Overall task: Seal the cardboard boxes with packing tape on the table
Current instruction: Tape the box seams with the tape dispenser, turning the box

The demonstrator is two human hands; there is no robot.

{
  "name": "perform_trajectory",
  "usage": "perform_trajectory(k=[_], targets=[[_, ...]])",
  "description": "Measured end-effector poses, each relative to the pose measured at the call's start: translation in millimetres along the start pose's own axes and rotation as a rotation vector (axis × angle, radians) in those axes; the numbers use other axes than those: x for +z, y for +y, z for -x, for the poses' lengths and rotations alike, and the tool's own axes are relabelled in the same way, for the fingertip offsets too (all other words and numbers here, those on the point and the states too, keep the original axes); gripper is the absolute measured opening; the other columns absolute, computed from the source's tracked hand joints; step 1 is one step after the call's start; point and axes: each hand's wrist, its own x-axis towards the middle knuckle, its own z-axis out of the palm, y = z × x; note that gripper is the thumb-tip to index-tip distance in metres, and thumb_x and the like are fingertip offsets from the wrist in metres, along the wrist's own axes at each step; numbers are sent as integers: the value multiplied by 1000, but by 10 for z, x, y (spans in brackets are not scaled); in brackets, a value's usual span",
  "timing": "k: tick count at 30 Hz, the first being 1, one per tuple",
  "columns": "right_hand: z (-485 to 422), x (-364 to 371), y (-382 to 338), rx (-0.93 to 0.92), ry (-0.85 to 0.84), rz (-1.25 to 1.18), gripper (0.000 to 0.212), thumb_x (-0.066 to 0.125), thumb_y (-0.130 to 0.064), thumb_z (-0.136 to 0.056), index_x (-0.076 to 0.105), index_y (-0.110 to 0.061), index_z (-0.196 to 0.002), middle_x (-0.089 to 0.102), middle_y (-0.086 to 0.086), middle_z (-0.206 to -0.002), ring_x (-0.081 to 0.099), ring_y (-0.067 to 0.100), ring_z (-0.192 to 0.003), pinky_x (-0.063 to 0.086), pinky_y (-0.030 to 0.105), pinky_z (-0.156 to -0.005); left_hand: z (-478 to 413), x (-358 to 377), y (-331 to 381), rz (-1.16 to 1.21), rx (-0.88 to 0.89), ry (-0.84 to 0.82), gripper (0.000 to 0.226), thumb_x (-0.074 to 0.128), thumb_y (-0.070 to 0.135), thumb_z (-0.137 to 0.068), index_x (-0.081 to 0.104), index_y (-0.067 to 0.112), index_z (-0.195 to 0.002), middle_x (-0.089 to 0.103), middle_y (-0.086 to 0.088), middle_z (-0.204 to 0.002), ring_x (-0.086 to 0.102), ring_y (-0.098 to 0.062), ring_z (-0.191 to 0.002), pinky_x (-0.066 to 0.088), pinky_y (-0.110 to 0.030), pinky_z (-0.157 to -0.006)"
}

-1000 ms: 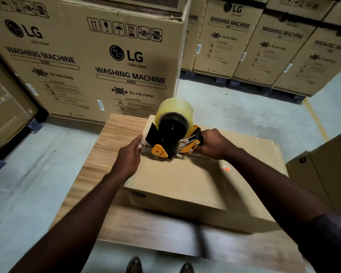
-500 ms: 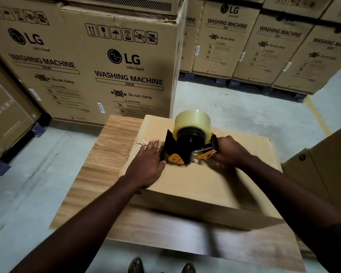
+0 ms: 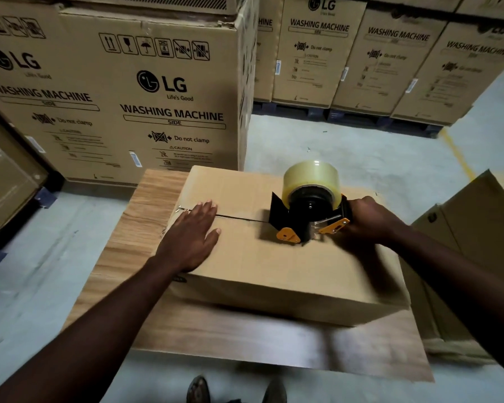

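- The plain brown cardboard box [image 3: 274, 271] lies flat on the wood-grain desk [image 3: 146, 228]. Its closed flaps meet in a dark centre seam [image 3: 239, 218] that runs from 9 o'clock to 3 o'clock across the lid.
- The left hand [image 3: 191, 237] lies flat with its fingers straight. It presses the lid over the seam at the 9 o'clock end and grips nothing.
- The right hand [image 3: 370, 219] is curled round the handle of the black-and-orange tape dispenser [image 3: 306, 216], which stands on the seam toward 3 o'clock. The roll of clear yellowish packing tape [image 3: 312, 178] sits on top.
- I cannot tell whether clear tape already covers the seam between the left hand and the dispenser.
- If the dispenser drifts toward 12 or 6 o'clock on the pull, the strip would likely catch only one flap and leave the seam partly open.
- Lifting the dispenser off the lid mid-pull could let the tape wrinkle or stick to itself.
- A weak press from the left hand could let the flaps spring up, or let the box slide on the smooth desk.
- The cutter edge could nick fingers that stray near it.
- The desk stands on a grey concrete floor [image 3: 346, 149] with a yellow painted line [image 3: 454, 152] at 2 o'clock.
- Tall printed washing-machine cartons [image 3: 157, 97] fill the view from 9 to 2 o'clock, and some of them rest on dark blue pallets [image 3: 361, 117].
- More brown boxes [image 3: 463, 228] stand just beside the desk at 3 o'clock, and the person's shoes [image 3: 198, 389] show at 6 o'clock.
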Motion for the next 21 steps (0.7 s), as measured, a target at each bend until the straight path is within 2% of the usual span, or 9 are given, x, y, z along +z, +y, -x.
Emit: perform_trajectory(k=[3, 5, 8, 10, 12, 15, 17, 19, 21], targets=[[65, 32, 60, 0, 15, 10, 25, 70, -39, -91, 69, -15, -98, 73, 16, -99, 63, 40, -100, 40, 35, -68, -58, 54, 278, -15, -170, -16, 65, 29, 42, -106, 10, 13, -161, 3, -12, -168, 0, -26, -155, 3, -41, -125], [26, 66, 51, 1, 24, 27, 28, 67, -37, -93, 68, -12, -103, 72, 18, -104, 61, 41, -104, 40, 36, -69, -86, 112, 555, -36, -260, -7, 67, 30, 40, -106, 10, 4, -159, 2, -21, -166, 1, -35, -154, 3, -44, -125], [13, 83, 109, -30, 44, 26, 30, 68, -39, -92, 68, -11, -103, 72, 19, -105, 62, 42, -103, 37, 34, -68, -107, 263, 1062, -10, -84, -13, 64, 27, 38, -106, 13, 4, -159, 2, -16, -167, 1, -30, -155, 3, -42, -125], [8, 90, 131, -56, 52, 32, 31, 69, -40, -91, 68, -11, -101, 72, 19, -103, 63, 43, -101, 36, 33, -67, -101, 319, 1271, -14, 43, -39, 59, 26, 38, -106, 23, 11, -158, 4, -9, -169, 1, -28, -155, 5, -43, -125], [-2, 104, 150, -84, 57, 43, 32, 69, -41, -91, 69, -11, -100, 73, 19, -100, 64, 43, -98, 37, 33, -66, -110, 343, 1299, -12, 73, -36, 60, 23, 44, -103, 33, 16, -155, 12, -5, -168, 3, -26, -155, 8, -42, -125], [16, 84, 244, -89, 43, 66, 33, 70, -46, -90, 70, -15, -101, 74, 16, -99, 65, 40, -95, 40, 34, -66, -95, 358, 1215, 70, 37, -8, 69, 22, 53, -98, 19, 23, -160, 11, 2, -168, 4, -20, -155, 11, -38, -125], [109, 5, 401, -73, 32, 58, 27, 70, -44, -89, 70, -18, -95, 74, 15, -95, 66, 38, -92, 43, 34, -66, -95, 369, 1210, 56, 24, -14, 72, 22, 55, -97, 13, 24, -161, 7, 4, -169, 3, -18, -155, 10, -37, -125], [275, -84, 647, -40, 13, 30, 21, 71, -40, -89, 62, -26, -76, 73, 15, -88, 65, 38, -86, 41, 34, -63, -99, 360, 1234, 34, 18, -24, 74, 18, 57, -95, 14, 23, -161, 5, 5, -169, 2, -17, -155, 8, -36, -125], [443, -130, 890, -8, 42, -8, 36, 69, -47, -83, 44, -34, -62, 71, 14, -78, 64, 38, -79, 36, 32, -62, -97, 362, 1258, 27, 13, -24, 75, 17, 57, -94, 16, 23, -161, 6, 6, -168, 2, -17, -155, 8, -36, -125]])
